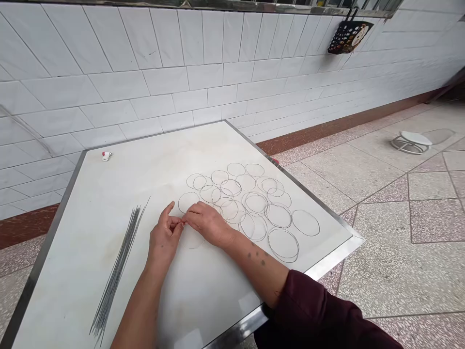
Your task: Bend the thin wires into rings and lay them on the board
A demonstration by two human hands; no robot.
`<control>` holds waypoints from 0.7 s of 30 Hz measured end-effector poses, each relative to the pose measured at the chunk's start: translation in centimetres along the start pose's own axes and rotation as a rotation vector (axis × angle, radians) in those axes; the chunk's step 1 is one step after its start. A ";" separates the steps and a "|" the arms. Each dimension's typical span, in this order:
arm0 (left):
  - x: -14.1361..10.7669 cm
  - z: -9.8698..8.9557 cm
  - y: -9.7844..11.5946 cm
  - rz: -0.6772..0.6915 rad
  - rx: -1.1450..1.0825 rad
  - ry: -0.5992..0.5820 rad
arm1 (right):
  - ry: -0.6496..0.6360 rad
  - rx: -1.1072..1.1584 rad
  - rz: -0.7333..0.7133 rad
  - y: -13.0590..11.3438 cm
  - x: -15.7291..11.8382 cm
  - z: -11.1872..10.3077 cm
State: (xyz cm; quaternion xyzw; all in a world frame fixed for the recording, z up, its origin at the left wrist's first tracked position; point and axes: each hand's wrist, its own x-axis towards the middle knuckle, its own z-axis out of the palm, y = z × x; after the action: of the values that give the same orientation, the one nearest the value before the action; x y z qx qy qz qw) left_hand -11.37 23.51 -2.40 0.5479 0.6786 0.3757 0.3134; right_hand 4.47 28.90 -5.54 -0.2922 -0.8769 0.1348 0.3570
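Note:
My left hand (163, 237) and my right hand (207, 220) meet above the middle of the table, fingertips pinched together. Between them they grip a thin wire ring (192, 248), whose faint loop shows just below my right hand; the joint of the wire is hidden by the fingers. My left thumb or a finger sticks up, apart from the pinch. Many thin wire rings (279, 215) lie flat and overlapping to the right of my hands. Left of my left hand lies a bundle of straight grey wires (118, 271).
The white table (145, 169) has a metal edge and stands close to a white tiled wall (163, 77). A small red and white object (106, 156) sits near its far left corner. On the floor at right is a low stool (412, 142). A patterned bag (348, 36) hangs at the window.

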 end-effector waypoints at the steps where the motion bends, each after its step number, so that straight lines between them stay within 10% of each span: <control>1: -0.1 0.0 0.1 -0.002 -0.009 -0.004 | -0.001 0.002 -0.009 0.0 0.0 0.0; 21: -0.3 -0.5 0.6 -0.084 -0.416 -0.070 | -0.035 0.157 0.059 -0.7 -0.2 -1.0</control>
State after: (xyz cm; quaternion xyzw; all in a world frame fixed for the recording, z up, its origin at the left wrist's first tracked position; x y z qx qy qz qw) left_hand -11.38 23.22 -1.61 0.4555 0.5971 0.4750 0.4586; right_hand 4.99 28.31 -4.62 -0.2867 -0.8608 0.2185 0.3593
